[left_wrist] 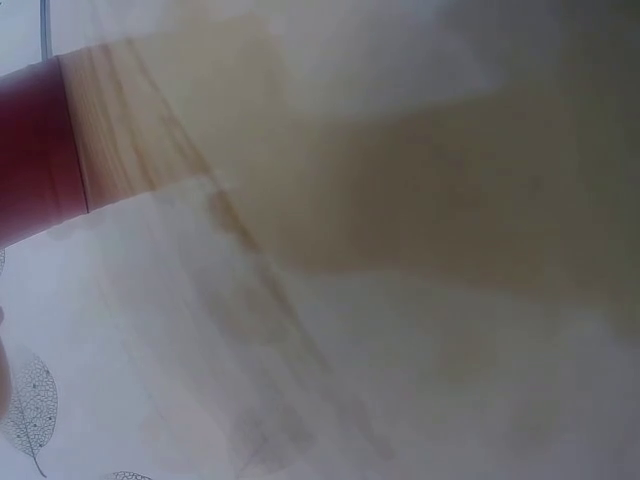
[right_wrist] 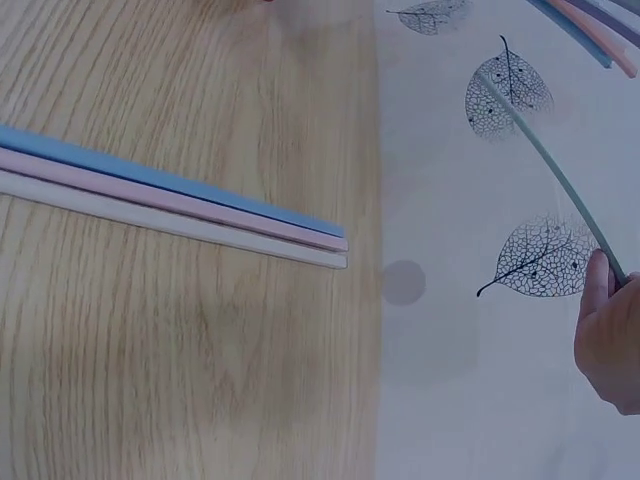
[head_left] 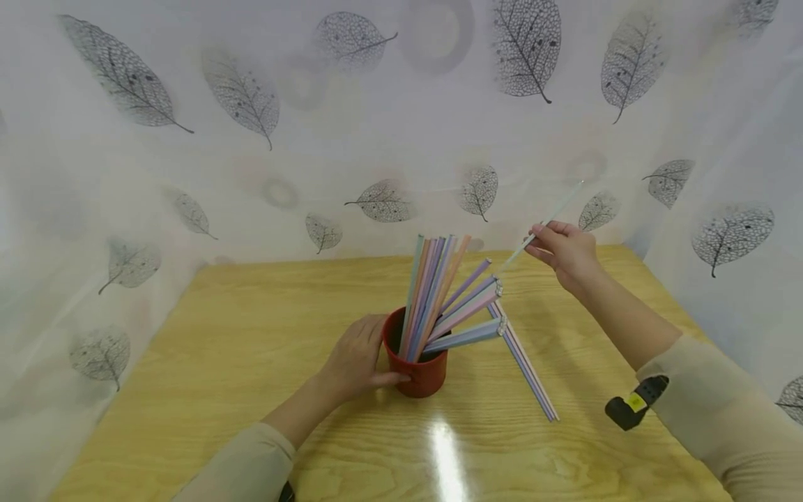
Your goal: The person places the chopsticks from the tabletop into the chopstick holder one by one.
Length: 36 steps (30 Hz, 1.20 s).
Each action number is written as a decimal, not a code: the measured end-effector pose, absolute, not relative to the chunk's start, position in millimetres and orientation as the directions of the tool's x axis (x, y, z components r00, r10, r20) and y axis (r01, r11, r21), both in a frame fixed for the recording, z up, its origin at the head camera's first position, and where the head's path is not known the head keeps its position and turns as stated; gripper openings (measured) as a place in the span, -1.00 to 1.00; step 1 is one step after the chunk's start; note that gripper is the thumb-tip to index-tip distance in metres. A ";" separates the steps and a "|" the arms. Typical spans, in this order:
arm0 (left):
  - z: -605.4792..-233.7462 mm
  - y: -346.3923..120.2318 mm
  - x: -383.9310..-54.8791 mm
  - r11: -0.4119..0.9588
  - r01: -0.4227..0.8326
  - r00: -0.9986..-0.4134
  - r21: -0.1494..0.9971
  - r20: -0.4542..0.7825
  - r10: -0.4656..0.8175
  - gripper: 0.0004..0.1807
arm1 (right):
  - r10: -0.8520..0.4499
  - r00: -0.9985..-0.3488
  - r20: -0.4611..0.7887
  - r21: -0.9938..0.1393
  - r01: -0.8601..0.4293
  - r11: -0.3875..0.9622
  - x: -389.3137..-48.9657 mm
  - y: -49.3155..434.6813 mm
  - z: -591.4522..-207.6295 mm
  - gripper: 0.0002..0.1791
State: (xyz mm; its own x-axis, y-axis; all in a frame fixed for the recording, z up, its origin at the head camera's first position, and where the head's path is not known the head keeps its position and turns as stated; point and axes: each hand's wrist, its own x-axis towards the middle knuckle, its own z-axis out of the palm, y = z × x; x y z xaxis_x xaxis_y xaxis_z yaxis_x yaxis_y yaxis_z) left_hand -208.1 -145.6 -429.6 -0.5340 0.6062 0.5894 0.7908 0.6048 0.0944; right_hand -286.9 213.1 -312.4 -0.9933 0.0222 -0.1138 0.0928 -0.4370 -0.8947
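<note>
Curled around the left side of a red cup point(head_left: 422, 382), my left hand point(head_left: 353, 359) holds it with the thumb at the front. Many pastel straws point(head_left: 433, 293) stand in the cup, several leaning far out to the right. My right hand point(head_left: 569, 254) pinches a pale green straw point(head_left: 567, 199), raised at a slant to the cup's upper right. In the right wrist view, that green straw point(right_wrist: 550, 160) extends from the fingertips of the right hand point(right_wrist: 612, 345). The left wrist view catches only part of the cup point(left_wrist: 35, 150); the left hand is mostly outside it.
Blue, pink and white straws point(right_wrist: 200, 200) lie side by side on the wooden table point(head_left: 270, 307), right of the cup. A white curtain point(head_left: 376, 125) with leaf prints hangs behind and at both sides. A black wrist camera point(head_left: 633, 404) sits at my right sleeve.
</note>
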 end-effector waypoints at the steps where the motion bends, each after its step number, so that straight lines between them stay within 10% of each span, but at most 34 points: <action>1: -429.6 -145.7 -208.2 0.607 0.789 -0.539 0.098 0.584 0.607 -0.02 | 0.043 -0.994 -0.099 -0.890 0.069 -0.450 -287.8 211.8 -311.0 -0.90; 21: -432.2 -146.7 -209.4 0.588 0.800 -0.534 0.123 0.594 0.602 -0.02 | -0.064 -0.998 -0.006 -0.789 0.044 -0.613 -280.9 177.8 -288.8 -0.97; 36: -431.4 -144.6 -207.9 0.593 0.798 -0.532 0.107 0.588 0.609 -0.01 | -0.250 -0.955 0.156 -0.977 -0.112 -0.180 -271.2 147.7 -318.3 -0.92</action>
